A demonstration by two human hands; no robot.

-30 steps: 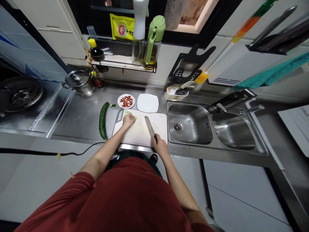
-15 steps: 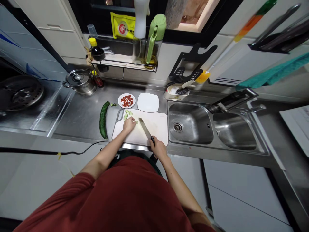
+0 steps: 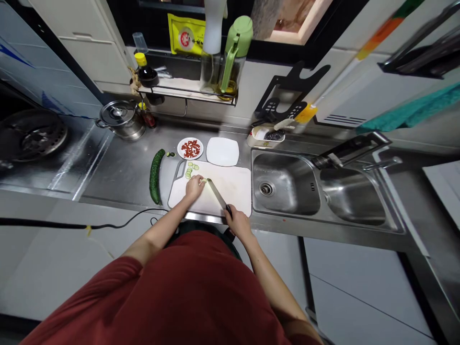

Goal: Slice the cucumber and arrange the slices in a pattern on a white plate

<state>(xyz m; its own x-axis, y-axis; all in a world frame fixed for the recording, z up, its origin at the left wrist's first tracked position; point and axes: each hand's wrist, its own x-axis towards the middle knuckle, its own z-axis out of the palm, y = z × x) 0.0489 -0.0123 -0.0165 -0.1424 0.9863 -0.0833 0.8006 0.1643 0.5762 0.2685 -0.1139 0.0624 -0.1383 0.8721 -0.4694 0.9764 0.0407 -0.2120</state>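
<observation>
My right hand (image 3: 237,223) is wrapped round the dark handle of a kitchen knife (image 3: 217,194). Its blade slants up and left over the white cutting board (image 3: 230,189). On the board's left half, my left hand (image 3: 194,187) has its fingertips closed on a pale green cucumber slice (image 3: 204,180), close beside the knife tip. Whether more cucumber lies under the fingers is hidden. Several cut cucumber slices (image 3: 189,171) lie just beyond that hand, near the board's handle. A whole dark green cucumber (image 3: 155,176) rests on the steel counter left of the board.
Behind the board stand a plate of chopped red pieces (image 3: 190,148) and a white square plate (image 3: 222,152). Small cucumber ends (image 3: 170,154) lie nearby. A double sink (image 3: 285,182) borders the board's right. A lidded pot (image 3: 122,120) stands back left, beneath a bottle shelf (image 3: 187,93).
The camera view has shifted slightly. The knife tip has come a little closer to the slice at my left fingertips. Both hands keep their grips.
</observation>
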